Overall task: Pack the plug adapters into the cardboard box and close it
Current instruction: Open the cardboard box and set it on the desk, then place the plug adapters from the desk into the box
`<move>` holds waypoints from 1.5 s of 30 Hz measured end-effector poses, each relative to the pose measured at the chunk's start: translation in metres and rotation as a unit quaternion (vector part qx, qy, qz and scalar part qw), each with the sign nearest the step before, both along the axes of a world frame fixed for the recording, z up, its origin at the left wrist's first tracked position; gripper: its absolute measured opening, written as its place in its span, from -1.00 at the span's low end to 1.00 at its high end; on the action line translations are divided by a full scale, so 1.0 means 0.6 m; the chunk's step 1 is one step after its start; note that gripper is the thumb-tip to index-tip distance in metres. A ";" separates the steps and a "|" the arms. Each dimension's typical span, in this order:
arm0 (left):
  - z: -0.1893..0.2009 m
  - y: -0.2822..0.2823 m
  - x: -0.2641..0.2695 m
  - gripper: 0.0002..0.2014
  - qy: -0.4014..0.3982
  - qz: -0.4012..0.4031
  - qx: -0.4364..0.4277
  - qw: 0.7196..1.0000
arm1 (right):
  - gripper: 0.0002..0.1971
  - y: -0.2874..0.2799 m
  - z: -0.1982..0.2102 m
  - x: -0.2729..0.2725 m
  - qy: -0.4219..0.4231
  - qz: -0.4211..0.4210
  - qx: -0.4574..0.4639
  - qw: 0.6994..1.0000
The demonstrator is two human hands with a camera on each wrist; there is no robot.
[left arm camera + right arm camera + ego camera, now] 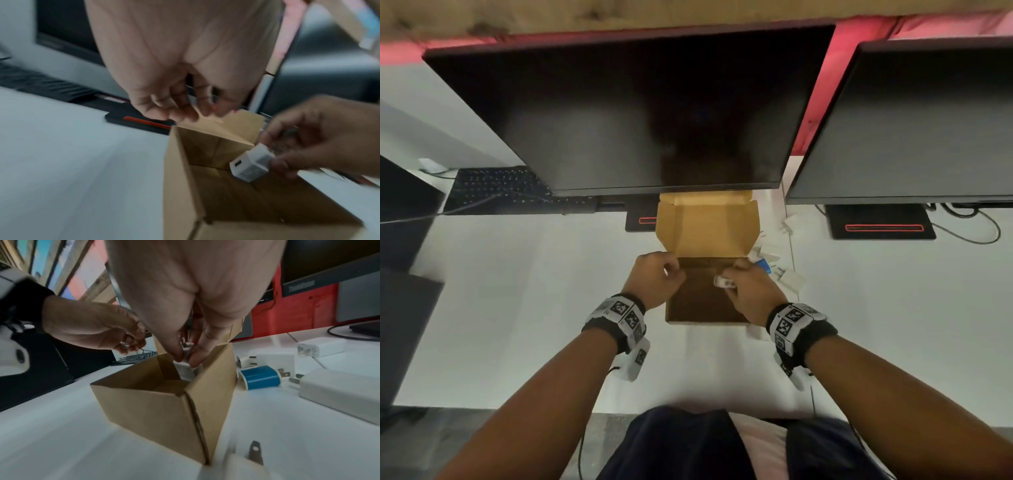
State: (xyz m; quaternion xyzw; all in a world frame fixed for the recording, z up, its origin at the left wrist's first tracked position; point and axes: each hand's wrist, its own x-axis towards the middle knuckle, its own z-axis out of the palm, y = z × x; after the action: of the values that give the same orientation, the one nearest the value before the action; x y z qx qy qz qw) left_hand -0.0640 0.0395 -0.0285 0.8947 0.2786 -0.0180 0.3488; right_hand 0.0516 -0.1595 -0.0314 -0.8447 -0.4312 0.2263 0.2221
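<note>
An open brown cardboard box stands on the white desk, its lid tipped back against the monitor. My right hand pinches a small white plug adapter by its prong end and holds it just inside the box's right rim. My left hand is at the box's back left corner, with its fingers curled around the lid's side flap. The box floor looks bare. A blue adapter and several white adapters lie on the desk right of the box.
A large monitor hangs over the back of the box, and its stand base is behind it. A second monitor stands to the right. A keyboard lies at the back left. A larger white charger lies at the right. One adapter's prongs show close to the box's near corner.
</note>
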 end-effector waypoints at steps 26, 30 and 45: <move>-0.034 0.001 0.055 -0.72 0.180 0.092 -0.164 0.966 | -0.57 0.069 -0.045 -0.039 0.054 0.085 -0.046 0.994; -0.037 0.007 0.057 -0.73 0.190 0.082 -0.155 0.966 | -0.77 0.034 -0.017 0.001 0.059 -0.004 0.056 0.997; -0.023 0.023 0.053 -0.78 0.187 0.178 -0.210 0.943 | -0.49 -0.061 -0.062 0.138 -0.033 -0.177 -0.098 0.979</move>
State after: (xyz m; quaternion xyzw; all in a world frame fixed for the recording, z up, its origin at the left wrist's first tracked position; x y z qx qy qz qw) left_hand -0.0321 0.0532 -0.0421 0.7174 0.4834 -0.1803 0.4681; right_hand 0.1343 -0.1959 -0.0685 -0.9321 -0.2581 0.1968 0.1607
